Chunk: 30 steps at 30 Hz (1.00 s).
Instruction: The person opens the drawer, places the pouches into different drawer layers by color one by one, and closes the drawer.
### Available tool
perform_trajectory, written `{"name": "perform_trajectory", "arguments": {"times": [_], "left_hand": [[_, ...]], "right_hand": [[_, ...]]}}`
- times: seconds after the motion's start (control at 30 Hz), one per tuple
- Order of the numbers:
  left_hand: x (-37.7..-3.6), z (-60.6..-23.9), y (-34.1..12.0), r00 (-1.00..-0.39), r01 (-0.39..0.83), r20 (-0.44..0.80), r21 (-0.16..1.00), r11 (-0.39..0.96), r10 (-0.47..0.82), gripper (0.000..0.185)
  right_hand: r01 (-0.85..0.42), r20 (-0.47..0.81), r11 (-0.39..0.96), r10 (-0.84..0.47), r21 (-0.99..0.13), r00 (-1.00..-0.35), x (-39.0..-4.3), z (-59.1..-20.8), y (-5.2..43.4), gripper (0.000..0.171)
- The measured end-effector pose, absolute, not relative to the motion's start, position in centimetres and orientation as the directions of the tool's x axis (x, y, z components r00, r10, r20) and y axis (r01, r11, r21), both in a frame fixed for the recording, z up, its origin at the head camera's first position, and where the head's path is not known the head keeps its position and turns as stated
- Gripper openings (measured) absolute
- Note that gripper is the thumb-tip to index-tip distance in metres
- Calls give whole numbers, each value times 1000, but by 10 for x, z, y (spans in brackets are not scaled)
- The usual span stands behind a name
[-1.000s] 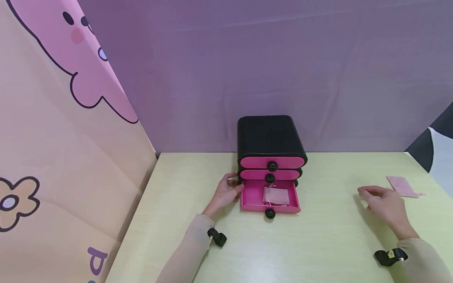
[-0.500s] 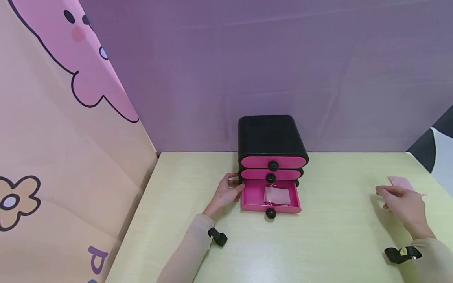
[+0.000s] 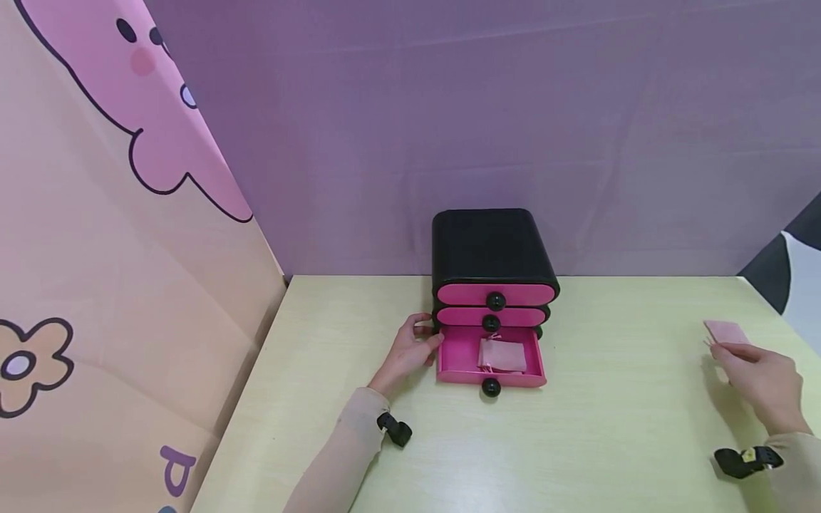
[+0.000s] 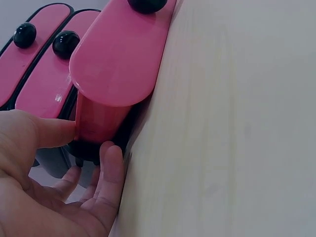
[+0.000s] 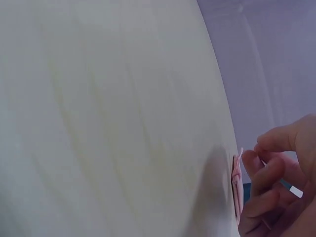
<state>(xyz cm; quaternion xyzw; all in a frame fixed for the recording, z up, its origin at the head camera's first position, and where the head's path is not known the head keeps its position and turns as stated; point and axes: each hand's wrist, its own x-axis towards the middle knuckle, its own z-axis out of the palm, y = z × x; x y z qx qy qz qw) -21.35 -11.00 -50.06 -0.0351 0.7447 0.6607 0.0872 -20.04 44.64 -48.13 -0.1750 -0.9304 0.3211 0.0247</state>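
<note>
While the left hand (image 3: 408, 351) rests against the side of the pulled-out bottom pink plastic drawer (image 3: 491, 358) of the small black cabinet (image 3: 489, 246), thumb and relaxed fingers touching it, the right hand (image 3: 763, 377) hovers with curled fingers (image 5: 261, 170) at the flat pale pink pouch (image 3: 726, 332) on the yellow-green table (image 3: 603, 434); whether they grip it, I cannot tell.

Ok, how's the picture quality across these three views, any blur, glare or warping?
Head view: even soft light, sharp, wide-angle bending at the edges, faint shadow under the right hand. Left wrist view: the pink drawer is crisp with a mild sheen, the left hand slightly soft. Right wrist view: hazy and out of focus, the table washed pale.
</note>
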Motion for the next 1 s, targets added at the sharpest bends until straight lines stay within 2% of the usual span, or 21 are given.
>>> {"name": "perform_trajectory", "arguments": {"times": [0.13,0.27,0.33,0.37,0.5,0.67,1.0], "left_hand": [[-214,-501,-110,-981,-176,-184,977,117,61,54],[-214,-501,-110,-982,-170,-179,977,129,62,54],[-214,-500,-110,-982,-167,-176,977,136,61,54],[-214,-500,-110,-983,-167,-176,976,137,61,54],[-213,-500,-110,-981,-173,-182,976,133,63,54],[-213,-498,-110,-982,-169,-178,977,133,62,54],[-213,-499,-110,-981,-174,-183,974,143,56,53]], "right_hand": [[329,-69,740,359,-586,-931,-199,-483,452,65],[332,-45,733,381,-594,-923,-200,-485,460,44],[346,-46,723,400,-598,-915,-200,-486,462,43],[353,-49,719,407,-599,-912,-200,-487,463,44],[377,-59,725,423,-577,-904,-199,-490,461,62],[369,-51,754,409,-543,-911,-202,-493,464,64],[363,-123,804,348,-471,-929,-204,-489,465,71]]}}
